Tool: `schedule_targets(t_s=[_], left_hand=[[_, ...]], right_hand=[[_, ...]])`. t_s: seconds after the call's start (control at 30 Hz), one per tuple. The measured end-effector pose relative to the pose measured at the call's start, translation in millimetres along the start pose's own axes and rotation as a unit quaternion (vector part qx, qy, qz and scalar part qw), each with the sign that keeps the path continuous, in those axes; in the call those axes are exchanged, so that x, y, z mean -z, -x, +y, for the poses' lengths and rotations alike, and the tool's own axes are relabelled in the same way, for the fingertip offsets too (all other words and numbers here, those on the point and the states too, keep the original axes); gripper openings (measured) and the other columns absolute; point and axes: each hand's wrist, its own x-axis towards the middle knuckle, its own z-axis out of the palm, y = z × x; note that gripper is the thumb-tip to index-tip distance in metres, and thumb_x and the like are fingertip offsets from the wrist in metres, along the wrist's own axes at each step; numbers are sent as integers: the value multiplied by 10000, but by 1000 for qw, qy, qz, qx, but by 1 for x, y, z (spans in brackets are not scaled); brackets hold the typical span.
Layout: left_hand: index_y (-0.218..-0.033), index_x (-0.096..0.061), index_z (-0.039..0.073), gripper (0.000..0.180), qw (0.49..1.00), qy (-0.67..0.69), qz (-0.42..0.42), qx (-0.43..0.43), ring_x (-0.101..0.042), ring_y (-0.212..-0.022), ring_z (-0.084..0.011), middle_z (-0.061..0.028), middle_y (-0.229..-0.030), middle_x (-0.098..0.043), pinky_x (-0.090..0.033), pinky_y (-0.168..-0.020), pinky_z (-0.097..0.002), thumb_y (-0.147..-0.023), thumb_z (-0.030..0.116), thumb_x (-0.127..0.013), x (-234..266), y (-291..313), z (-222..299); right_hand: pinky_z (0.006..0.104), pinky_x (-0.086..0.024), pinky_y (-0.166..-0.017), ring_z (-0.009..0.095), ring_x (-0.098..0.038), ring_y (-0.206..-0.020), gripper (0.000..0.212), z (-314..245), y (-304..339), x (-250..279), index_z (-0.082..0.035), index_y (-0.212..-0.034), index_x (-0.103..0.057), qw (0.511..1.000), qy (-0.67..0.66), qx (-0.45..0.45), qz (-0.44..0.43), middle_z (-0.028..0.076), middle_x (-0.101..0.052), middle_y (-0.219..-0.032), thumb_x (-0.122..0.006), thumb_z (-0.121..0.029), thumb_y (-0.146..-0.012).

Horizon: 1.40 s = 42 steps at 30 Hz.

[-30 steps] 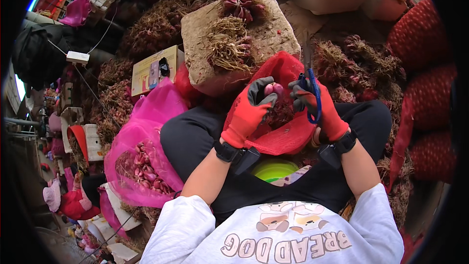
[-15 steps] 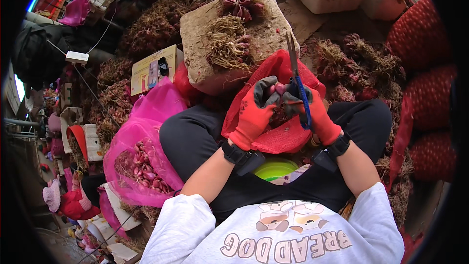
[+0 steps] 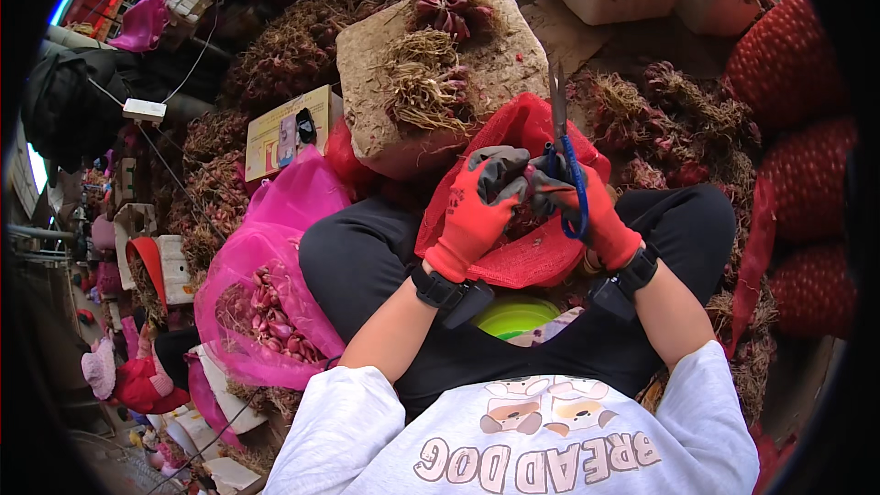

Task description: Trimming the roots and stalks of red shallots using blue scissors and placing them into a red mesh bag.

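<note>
Both my hands wear red gloves with dark grey palms and fingers, close together over an open red mesh bag (image 3: 524, 115) in my lap. My left hand (image 3: 478, 206) is closed around a small purple-red shallot (image 3: 529, 174), mostly hidden by the fingers. In my right hand (image 3: 605, 215) is a pair of scissors (image 3: 576, 179) with blue handles, its long blades pointing away from me. The right fingertips meet the shallot. More shallots lie in the shaded bag below, only partly visible.
Ahead stands a pale foam block (image 3: 371, 64) bearing a bundle of shallots (image 3: 449, 5) with dry roots. A pink mesh bag (image 3: 293, 229) of shallots lies left; full red mesh sacks (image 3: 793, 64) are stacked right. A green basin (image 3: 518, 316) sits between my legs.
The scissor blades have swung slightly to the right and stand more upright. My left fingers have curled further over the shallot, so less of it shows.
</note>
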Motion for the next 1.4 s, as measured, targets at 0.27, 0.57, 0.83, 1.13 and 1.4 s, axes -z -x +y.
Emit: schedule_targets(t_s=[0.27, 0.57, 0.83, 1.13, 1.4], left_hand=[[-1063, -621, 10, 303, 996, -81, 6, -21, -623, -958, -203, -102, -1010, -632, -475, -832, -292, -764, -34, -611, 6, 2, 7], [-993, -643, 103, 329, 905, -395, -91, -130, -615, -844, -293, -87, -939, -627, -497, -712, -367, -667, 94, -685, 17, -3, 24], [-912, -637, 84, 234, 951, -307, -19, -33, -610, -770, -293, -106, -880, -627, -489, -669, -345, -695, 135, -707, 18, -4, 5], [-1207, -535, -2, 353, 966, 193, -63, 161, -525, -902, -50, -15, -1027, -595, -453, -758, -218, -868, 53, -615, 12, -1, 5], [-1208, -532, -7, 355, 973, 181, -7, 143, -520, -945, -60, -15, -1069, -587, -447, -805, -208, -864, 34, -609, 20, -5, 2]], right_hand=[[246, -462, -723, 55, -549, -793, 258, -3, 0, -3, -16, -1013, -596, 989, 147, 19, 9, 14, -633, -868, -703, -134, -810], [269, -468, -780, 74, -554, -838, 373, -12, 3, 4, 3, -1082, -581, 956, 275, 96, -41, 38, -645, -928, -722, -59, -742], [246, -469, -726, 58, -551, -798, 304, -20, 8, -4, 0, -1070, -592, 965, 242, 78, -59, 8, -631, -883, -697, -102, -804], [216, -455, -646, 41, -542, -733, 277, -22, 1, 2, -7, -1038, -613, 988, 140, 31, -48, 1, -622, -840, -694, -160, -821], [261, -476, -637, 94, -590, -723, 247, -13, 7, 7, 0, -1018, -619, 975, 222, 24, -19, 29, -634, -815, -668, -111, -803]])
